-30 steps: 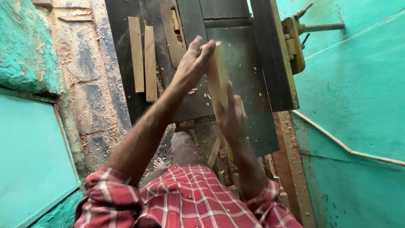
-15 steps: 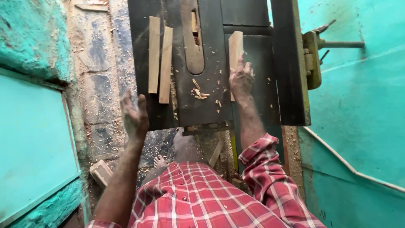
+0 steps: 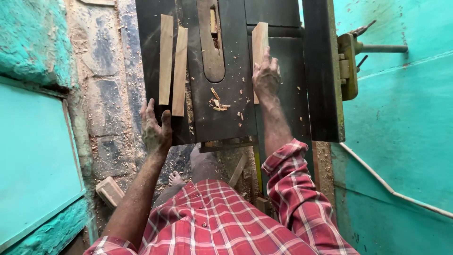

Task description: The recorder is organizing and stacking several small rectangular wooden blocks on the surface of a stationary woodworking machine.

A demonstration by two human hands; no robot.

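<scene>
I see the left hand (image 3: 155, 128) released, fingers spread, hovering at the near edge of the saw table (image 3: 222, 118), just below two wood strips (image 3: 172, 66). The right hand (image 3: 266, 78) presses flat on a third wood piece (image 3: 259, 40), right of the blade slot (image 3: 212, 45). The piece is pale, straight, rectangular. I judge positioning is underway; feeding requires keeping fingers off the blade line.

A pale wooden strip (image 3: 260, 45) lies flat lengthwise on the dark surface (image 3: 222, 118), pressed under the right hand (image 3: 266, 75).
</scene>
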